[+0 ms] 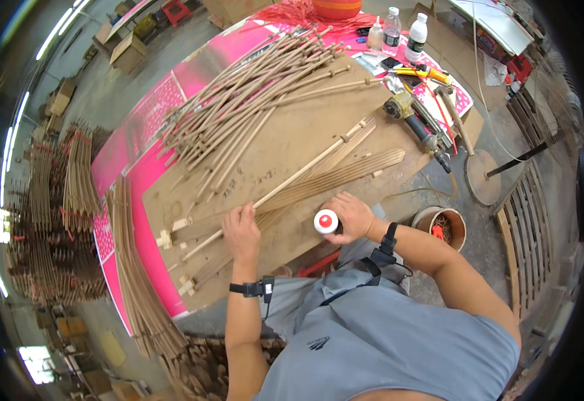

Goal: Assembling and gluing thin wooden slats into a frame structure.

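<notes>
While the right hand (348, 217) grasps a white bottle (326, 222), red tip up, near the close edge of a cardboard sheet (345, 110), the left hand (242, 230), fingers curled, holds a slender wooden rod (297, 174) slanting across it. Grooved wooden slats (345, 175) lie under and beside the rod, crowding the spot. Off to the right, low down: an open bucket (461, 239). Farther along that side: power tool (415, 123), hammer (456, 120) beside it. Beyond the slats, a heap of knobbed rods (258, 87) blocks much of the cardboard. Far edge: clear plastic bottle (391, 30), red strands (285, 13).
</notes>
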A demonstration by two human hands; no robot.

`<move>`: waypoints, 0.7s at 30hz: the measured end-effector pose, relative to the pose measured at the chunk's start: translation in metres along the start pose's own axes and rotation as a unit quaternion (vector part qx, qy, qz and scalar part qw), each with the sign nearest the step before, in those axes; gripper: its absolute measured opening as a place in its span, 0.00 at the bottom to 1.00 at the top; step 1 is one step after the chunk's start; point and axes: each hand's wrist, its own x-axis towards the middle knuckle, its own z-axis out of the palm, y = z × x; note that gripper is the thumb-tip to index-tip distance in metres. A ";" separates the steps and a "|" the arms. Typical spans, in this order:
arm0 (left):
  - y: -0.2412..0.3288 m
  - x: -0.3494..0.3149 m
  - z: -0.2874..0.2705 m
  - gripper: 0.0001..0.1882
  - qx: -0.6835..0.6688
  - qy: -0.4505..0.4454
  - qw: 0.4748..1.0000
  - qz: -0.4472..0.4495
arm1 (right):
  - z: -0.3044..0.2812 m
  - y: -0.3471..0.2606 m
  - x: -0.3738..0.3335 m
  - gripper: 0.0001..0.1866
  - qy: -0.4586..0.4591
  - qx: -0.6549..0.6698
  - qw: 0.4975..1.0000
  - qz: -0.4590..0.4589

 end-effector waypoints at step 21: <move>0.010 -0.038 0.029 0.08 -0.059 0.033 0.995 -0.072 | 0.001 -0.005 0.001 0.30 0.008 -0.027 1.000 -0.009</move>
